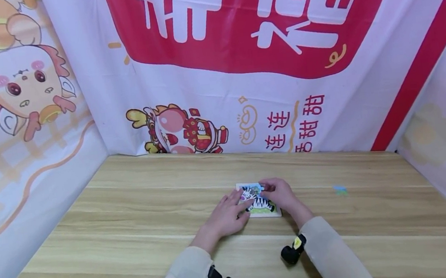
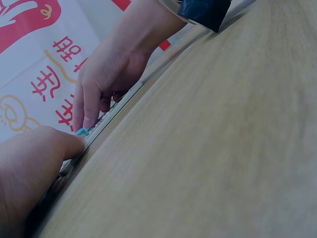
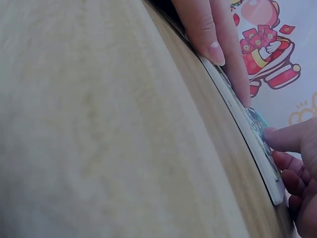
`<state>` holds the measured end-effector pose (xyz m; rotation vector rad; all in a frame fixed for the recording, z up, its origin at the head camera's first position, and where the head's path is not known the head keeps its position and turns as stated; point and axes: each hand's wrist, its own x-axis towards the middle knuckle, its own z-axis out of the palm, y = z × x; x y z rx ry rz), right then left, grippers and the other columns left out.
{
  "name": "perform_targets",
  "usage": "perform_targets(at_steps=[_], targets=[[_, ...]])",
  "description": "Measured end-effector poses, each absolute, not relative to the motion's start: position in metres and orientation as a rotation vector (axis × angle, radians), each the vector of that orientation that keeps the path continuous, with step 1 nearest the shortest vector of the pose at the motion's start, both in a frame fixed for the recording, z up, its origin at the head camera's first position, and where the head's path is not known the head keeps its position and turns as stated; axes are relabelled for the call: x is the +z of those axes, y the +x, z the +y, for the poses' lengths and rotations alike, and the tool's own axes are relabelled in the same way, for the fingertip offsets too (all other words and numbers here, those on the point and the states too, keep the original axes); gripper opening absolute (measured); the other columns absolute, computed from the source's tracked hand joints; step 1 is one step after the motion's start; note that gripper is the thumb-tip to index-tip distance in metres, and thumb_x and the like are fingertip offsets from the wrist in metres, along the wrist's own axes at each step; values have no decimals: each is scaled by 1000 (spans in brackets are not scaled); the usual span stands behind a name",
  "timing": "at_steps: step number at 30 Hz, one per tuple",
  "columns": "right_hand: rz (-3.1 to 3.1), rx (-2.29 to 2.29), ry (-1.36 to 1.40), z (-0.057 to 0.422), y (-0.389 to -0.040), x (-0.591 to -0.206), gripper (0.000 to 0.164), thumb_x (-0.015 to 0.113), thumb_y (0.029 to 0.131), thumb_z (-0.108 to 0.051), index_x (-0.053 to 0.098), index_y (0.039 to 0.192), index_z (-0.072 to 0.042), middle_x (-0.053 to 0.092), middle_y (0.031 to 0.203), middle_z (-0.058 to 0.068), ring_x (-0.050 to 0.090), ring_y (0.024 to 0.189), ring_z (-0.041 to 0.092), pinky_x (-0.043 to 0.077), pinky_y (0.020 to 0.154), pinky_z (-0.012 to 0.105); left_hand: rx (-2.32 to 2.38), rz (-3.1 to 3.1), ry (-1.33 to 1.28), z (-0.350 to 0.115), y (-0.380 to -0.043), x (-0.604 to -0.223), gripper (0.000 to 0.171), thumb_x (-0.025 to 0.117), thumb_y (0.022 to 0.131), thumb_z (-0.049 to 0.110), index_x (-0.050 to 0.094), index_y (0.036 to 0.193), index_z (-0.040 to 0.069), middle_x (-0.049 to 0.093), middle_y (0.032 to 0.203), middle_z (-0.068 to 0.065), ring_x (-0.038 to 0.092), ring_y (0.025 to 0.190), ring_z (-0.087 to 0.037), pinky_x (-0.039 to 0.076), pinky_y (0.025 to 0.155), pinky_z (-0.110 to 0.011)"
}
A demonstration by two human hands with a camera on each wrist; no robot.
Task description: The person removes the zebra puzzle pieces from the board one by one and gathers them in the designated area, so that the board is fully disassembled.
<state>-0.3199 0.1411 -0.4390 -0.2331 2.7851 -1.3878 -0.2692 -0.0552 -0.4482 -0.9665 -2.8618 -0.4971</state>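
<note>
The zebra picture board [image 1: 272,214] lies flat on the wooden surface [image 1: 133,224], squarely in front of the person, where both hands can meet over it. The left hand [image 1: 228,215] rests along its left side with fingers extended and spread, wrapped round nothing; this looks like a steadying press, keeping the board from sliding. The right hand [image 1: 282,195] is at the upper right corner, its grip nearly closed: thumb and fingertips seem to pinch a small blue piece [image 2: 81,132] at the board's top face, though the knuckles hide most of it, so how much is held is hard to tell. That low hold probably allows fine turning against the board. A 2nd piece, blue-green [image 1: 340,189], lies on the surface well to the right, apart from the board but perhaps within reach of the right hand.
</note>
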Motion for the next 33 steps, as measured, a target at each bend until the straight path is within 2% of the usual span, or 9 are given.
perform_targets(at_steps=[14, 33], targets=[[2757, -1364, -177, 137, -318, -431, 34, 64, 77, -8, 58, 111, -8, 56, 93, 5, 50, 87, 19, 40, 81, 37, -507, -2849, -972, -54, -268, -446, 42, 38, 90, 34, 40, 130, 22, 21, 139, -14, 15, 127, -27, 14, 100, -44], [2805, -1290, -195, 136, -321, -435, 27, 61, 80, -13, 61, 107, -10, 54, 88, 3, 49, 82, 18, 41, 75, 33, -520, -2863, -966, -56, -269, -447, 43, 37, 90, 36, 39, 131, 22, 20, 140, -13, 14, 127, -26, 13, 101, -44]])
